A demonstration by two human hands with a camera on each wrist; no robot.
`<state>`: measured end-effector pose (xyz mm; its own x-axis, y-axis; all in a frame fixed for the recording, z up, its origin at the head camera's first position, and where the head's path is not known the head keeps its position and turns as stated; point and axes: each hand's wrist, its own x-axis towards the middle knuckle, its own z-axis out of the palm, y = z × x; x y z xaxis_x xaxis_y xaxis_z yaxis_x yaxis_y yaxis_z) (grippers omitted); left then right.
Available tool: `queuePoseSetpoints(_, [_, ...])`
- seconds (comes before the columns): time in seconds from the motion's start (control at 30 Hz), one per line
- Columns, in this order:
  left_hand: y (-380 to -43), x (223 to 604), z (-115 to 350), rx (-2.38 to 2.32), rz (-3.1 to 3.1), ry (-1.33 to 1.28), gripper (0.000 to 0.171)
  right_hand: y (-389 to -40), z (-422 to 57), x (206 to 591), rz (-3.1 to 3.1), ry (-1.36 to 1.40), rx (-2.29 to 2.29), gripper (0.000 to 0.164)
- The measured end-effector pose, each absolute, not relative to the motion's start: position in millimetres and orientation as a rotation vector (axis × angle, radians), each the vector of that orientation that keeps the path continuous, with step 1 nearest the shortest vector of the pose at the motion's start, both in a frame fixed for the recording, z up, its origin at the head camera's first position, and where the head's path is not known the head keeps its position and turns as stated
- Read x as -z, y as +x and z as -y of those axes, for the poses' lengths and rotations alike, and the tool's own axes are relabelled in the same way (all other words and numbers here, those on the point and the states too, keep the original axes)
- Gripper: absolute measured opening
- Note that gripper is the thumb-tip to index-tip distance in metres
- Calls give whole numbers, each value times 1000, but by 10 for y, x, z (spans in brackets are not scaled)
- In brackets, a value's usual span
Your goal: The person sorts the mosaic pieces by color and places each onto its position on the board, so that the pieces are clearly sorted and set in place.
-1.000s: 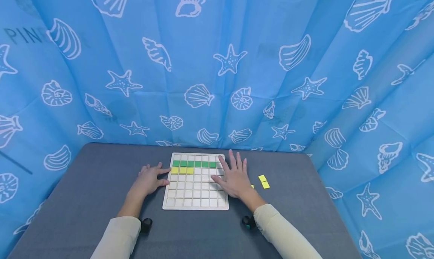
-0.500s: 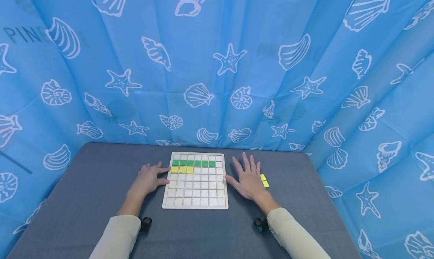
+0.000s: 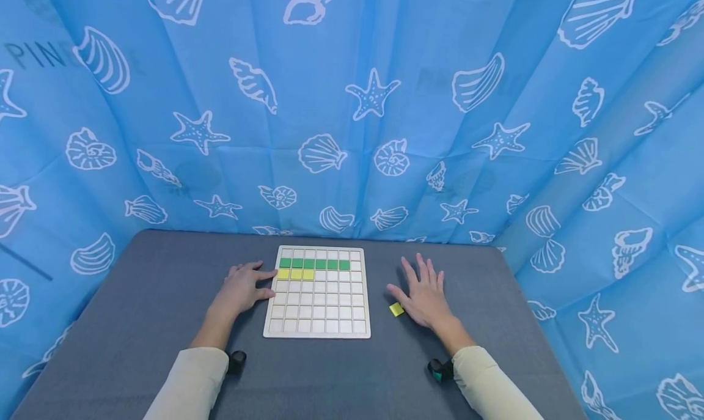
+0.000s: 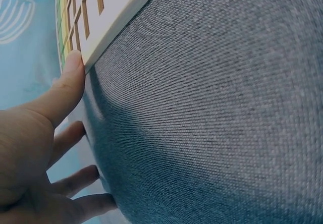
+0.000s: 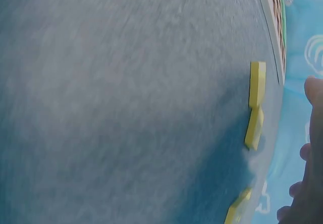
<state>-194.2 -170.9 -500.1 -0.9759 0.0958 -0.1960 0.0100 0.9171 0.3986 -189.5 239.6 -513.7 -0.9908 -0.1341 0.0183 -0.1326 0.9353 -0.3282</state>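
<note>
A pale square grid board [image 3: 319,313] lies on the grey table. One of its rows carries several green tiles [image 3: 316,264]; below that are three yellow tiles [image 3: 296,274] at the left end. My left hand [image 3: 239,290] touches the board's left edge with thumb and forefinger, its other fingers loose. Right of the board, my right hand [image 3: 426,299] hovers with spread fingers and holds nothing. Beside its thumb sits a loose yellow tile [image 3: 396,309]. The right wrist view shows yellow tiles [image 5: 257,84] on the cloth under that hand, some of which the head view hides.
The grey cloth-covered table [image 3: 341,380] meets a blue shell-print curtain [image 3: 352,181] behind and at both sides. A dark wrist camera [image 3: 236,363] sits at the left cuff and another [image 3: 440,370] at the right.
My right hand has moved rightward off the board, over the loose yellow tiles. It now covers the farther pair and uncovers one nearer the board. My left hand stays put.
</note>
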Motion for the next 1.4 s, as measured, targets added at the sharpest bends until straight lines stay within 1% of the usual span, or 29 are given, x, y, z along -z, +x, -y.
queuePoseSetpoints(0.2, [-1946, 5006, 1717, -591, -2872, 86, 58, -1895, -2553, 5151, -3041, -144, 537, 83])
queuePoseSetpoints(0.43, [-1937, 5004, 1712, -599, -2875, 83, 58, -1868, -2731, 5149, -2951, -77, 688, 81])
queuePoseSetpoints(0.77, [-1943, 5033, 1728, -593, -2865, 80, 59, -1885, -2905, 5199, -2972, -111, 808, 66])
queuePoseSetpoints(1.07, [-1950, 5052, 1721, -587, -2872, 75, 59, -1901, -2985, 5268, -3055, -137, 886, 47])
queuePoseSetpoints(1.4, [-1959, 5050, 1705, -593, -2855, 34, 60, -1920, -2938, 5300, -3060, -42, 894, 41])
